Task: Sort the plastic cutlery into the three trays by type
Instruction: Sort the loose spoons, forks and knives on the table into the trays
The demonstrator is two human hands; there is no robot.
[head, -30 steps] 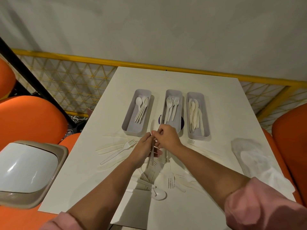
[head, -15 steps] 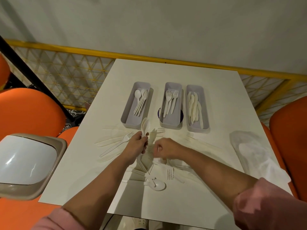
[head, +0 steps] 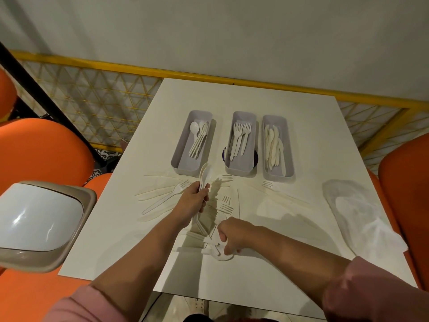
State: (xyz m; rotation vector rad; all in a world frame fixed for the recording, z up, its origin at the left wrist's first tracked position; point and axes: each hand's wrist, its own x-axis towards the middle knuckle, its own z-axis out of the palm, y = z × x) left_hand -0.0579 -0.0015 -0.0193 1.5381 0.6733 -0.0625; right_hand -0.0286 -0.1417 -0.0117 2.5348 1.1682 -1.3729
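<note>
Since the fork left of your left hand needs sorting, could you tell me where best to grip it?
I'd pinch the fork by its handle's free end, from above on the near-left: it lies flat, tines toward the spoon tray, handle pointing away from the left hand.

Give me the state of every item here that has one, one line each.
left hand: grips the held spoons, bowls up.
right hand: curled round the lying spoon on the table.
spoon tray: holds spoons, with room left.
fork tray: holds forks.
knife tray: holds knives.
loose fork: flat on the table, unsorted.
bin lid: closed.
</note>
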